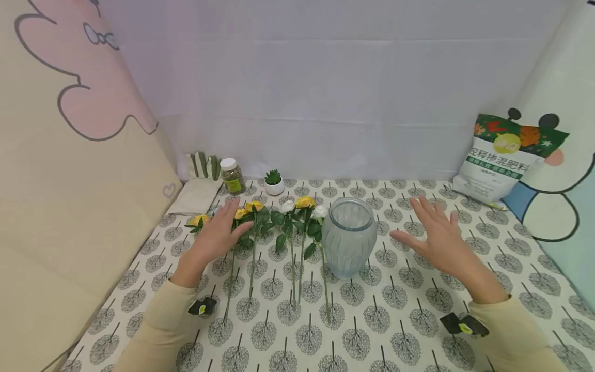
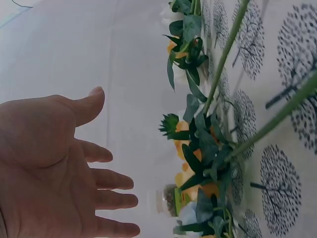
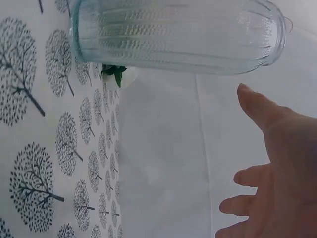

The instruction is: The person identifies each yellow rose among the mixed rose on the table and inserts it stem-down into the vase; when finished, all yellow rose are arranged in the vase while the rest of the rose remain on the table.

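Note:
My left hand (image 1: 216,235) hovers with spread fingers above the yellow flowers (image 1: 253,206) on the left, holding nothing. In the left wrist view, the left hand (image 2: 59,168) shows its palm, apart from the leafy stems. To the right of the clear glass vase (image 1: 349,243), my right hand (image 1: 439,237) is held up, fingers spread and holding nothing. The right wrist view shows a gap between the right hand (image 3: 282,163) and the ribbed vase (image 3: 178,34). White flowers (image 1: 320,212) lie just left of the vase, their long green stems (image 1: 293,274) pointing toward me.
Along the back stand a small potted succulent (image 1: 274,183), a white-capped jar (image 1: 233,176) and striped gloves (image 1: 197,194). A fertilizer bag (image 1: 502,157) leans at the back right. A tree-patterned cloth (image 1: 309,338) covers the table, with curtains on three sides.

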Motion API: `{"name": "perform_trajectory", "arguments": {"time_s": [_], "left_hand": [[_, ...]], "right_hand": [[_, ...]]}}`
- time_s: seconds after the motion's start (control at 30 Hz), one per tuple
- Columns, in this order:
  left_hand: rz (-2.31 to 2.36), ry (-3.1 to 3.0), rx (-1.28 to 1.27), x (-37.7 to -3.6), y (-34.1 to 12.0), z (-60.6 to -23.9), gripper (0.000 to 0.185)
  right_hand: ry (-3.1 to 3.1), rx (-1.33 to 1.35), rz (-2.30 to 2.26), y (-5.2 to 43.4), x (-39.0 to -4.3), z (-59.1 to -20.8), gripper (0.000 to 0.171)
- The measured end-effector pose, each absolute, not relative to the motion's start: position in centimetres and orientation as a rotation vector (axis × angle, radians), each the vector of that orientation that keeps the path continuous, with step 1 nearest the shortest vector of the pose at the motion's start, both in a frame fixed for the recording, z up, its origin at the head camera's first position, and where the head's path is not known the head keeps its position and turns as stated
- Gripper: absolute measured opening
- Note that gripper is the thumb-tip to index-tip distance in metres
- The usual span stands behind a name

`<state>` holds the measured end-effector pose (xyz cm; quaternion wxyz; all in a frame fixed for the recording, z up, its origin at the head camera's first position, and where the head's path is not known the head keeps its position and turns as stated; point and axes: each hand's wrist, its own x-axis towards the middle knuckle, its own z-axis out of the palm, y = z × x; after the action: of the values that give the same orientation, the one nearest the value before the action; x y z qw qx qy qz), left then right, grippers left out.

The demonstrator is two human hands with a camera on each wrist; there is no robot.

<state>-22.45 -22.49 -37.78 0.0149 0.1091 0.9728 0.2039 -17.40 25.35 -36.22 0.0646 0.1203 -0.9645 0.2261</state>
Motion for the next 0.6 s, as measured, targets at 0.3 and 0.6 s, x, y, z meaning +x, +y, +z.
{"name": "perform_trajectory", "arguments": {"time_s": [0.3, 0.6], "left_hand": [[0.782, 2.985, 0.313, -22.3, -24.1, -38.0, 0.095], [0.854, 2.997, 0.219, -22.0, -25.3, -37.2, 0.096]], "right_hand": [[-2.852, 0.615, 1.026, 24.1, -17.0, -35.3, 0.090], [-2.733, 0.810, 1.215, 23.3, -17.0, -34.7, 0.084]]}}
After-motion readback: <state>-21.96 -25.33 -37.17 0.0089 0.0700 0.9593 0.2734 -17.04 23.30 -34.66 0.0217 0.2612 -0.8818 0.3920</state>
